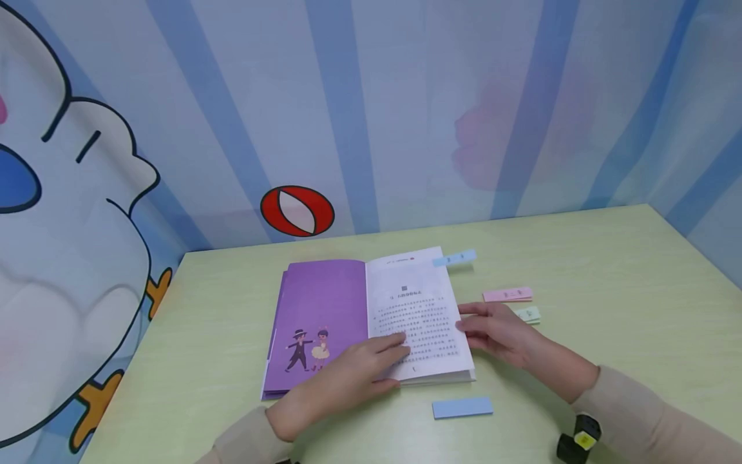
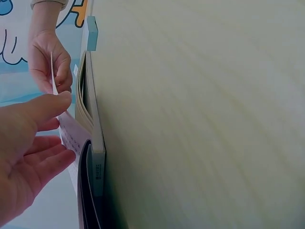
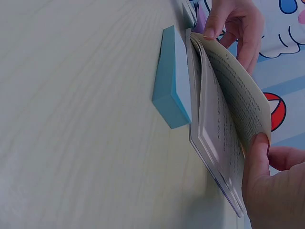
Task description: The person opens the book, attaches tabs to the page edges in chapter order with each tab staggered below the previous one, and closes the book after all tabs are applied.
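An open book (image 1: 327, 290) lies on the table, its left side purple with two small cartoon dancers and its right side a white printed page (image 1: 400, 274). At the right edge of that page, my right hand (image 1: 500, 332) pinches the lifted sheet between thumb and fingers; the right wrist view shows the raised page (image 3: 238, 86) bowed above the rest. My left hand (image 1: 368, 364) rests with fairly straight fingers over the page's lower left part, its thumb near the bottom edge. A pale blue paper tab (image 1: 460, 257) sticks out from the page's upper right corner.
Right of the book lie a folded pink tab (image 1: 507, 294) and a pale green tab (image 1: 530, 314), partly behind the right hand. A blue sticky pad (image 1: 462, 408) sits in front of the book. A striped cartoon backdrop (image 1: 400, 129) stands behind the table (image 1: 626, 277).
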Tool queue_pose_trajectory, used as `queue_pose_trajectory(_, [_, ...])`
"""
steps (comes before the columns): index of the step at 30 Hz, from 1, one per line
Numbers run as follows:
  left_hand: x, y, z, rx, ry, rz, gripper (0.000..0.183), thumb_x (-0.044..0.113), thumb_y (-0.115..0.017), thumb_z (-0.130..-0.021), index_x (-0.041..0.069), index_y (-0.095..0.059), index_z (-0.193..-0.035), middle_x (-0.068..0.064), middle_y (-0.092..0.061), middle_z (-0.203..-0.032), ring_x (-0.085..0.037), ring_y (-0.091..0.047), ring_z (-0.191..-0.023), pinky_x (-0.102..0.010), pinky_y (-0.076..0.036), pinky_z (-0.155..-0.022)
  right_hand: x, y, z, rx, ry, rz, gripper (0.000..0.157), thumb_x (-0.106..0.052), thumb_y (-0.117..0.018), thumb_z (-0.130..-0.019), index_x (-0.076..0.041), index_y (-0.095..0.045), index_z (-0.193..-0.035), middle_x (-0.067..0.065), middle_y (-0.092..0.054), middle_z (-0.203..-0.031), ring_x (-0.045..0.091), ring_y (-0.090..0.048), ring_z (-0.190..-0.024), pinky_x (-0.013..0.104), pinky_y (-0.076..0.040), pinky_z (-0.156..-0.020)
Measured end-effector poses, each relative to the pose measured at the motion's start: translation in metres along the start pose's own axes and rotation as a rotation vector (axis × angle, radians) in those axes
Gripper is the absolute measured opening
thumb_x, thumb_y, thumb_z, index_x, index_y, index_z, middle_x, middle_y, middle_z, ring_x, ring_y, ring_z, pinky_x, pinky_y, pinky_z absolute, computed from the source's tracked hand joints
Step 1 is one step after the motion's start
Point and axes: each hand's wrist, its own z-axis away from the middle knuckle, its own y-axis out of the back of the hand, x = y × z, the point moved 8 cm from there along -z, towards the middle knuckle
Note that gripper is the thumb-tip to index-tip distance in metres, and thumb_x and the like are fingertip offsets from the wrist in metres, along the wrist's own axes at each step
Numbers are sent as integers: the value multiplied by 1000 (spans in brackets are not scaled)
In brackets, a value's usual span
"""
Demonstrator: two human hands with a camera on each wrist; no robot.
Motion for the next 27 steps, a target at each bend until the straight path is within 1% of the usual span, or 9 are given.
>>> queue_pose_trajectory(5, [-2, -3, -1, -38, 29, 26, 50, 23, -66, -87, 1, -52, -130, -16, -46, -137, -27, -46, -125, -33, -38, -101, -4, -1, 1, -10, 2, -13, 57, 0, -56, -90, 11, -29, -138, 9, -65, -100, 16, -65, -85, 30, -53, -78])
queue_pose_trajectory(9, [-4, -5, -2, -63, 58, 70, 53, 23, -65, -88, 2, -48, -134, -14, -42, -141, -26, -41, -128, -32, -35, -103, -7, -3, 2, -13, -1, 0, 57, -1, -56, -90, 10, -29, -139, 9, -65, -102, 16, -65, -86, 30, -53, -79])
queue_pose_trajectory(12, [-5, -6, -3, -79, 86, 132, 55, 23, -64, -89, 3, -46, -136, -14, -39, -143, -26, -38, -131, -32, -34, -104, -10, -4, 3, -12, 2, 20, 56, -3, -56, -91, 10, -29, -139, 9, -64, -103, 16, -64, -86, 30, -53, -78])
queue_pose_trajectory(20, [-12, -10, -6, -143, 199, 300, 51, 27, -54, -95, 8, -41, -141, -9, -30, -149, -22, -29, -136, -37, -30, -107, -17, -7, 6, -22, 20, 32, 57, -3, -56, -91, 10, -29, -139, 9, -64, -101, 17, -65, -85, 30, -53, -77])
queue_pose_trajectory(27, [-15, -9, -11, -146, 226, 355, 50, 25, -53, -95, 9, -41, -141, -9, -28, -150, -22, -26, -137, -37, -29, -108, -24, -16, 9, -83, 54, 10, 57, -1, -54, -90, 11, -26, -139, 10, -64, -101, 17, -65, -87, 29, -53, -78])
